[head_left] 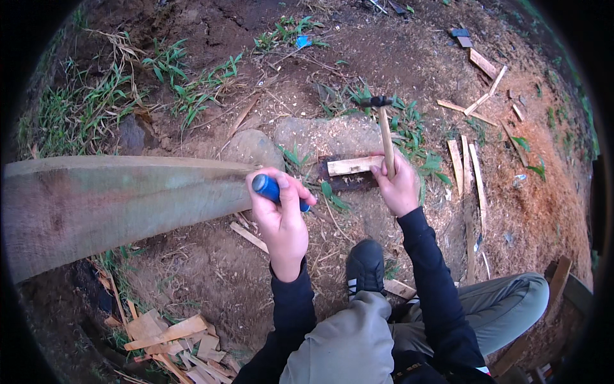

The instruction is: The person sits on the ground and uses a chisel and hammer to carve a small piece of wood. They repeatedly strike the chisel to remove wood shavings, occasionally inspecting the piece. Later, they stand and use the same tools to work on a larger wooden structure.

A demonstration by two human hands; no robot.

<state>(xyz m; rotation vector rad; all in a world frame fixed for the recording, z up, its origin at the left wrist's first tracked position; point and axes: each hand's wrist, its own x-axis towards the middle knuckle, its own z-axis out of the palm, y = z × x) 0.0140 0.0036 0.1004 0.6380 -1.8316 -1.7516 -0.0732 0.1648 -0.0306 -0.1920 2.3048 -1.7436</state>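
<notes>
My left hand (pixel 283 224) is closed round a tool with a blue handle (pixel 266 186), its grey butt end tilted up. The tool's working end is hidden from view. Just beside it is the narrow end of a large wooden beam (pixel 128 205), which comes in from the left. In my right hand (pixel 403 189) is a hammer (pixel 386 134), gripped low on its pale wooden handle with the dark head pointing away from me. Right by those fingers lies a short squared wood block (pixel 348 167); whether they touch it I cannot tell.
A flat stone (pixel 329 134) sits beyond the block. Offcuts (pixel 173 336) are heaped at the lower left, and long wood strips (pixel 476 185) lie on the right among sawdust (pixel 543 205). Grass (pixel 96 109) grows at the far left. My shoe (pixel 366 265) is near the middle.
</notes>
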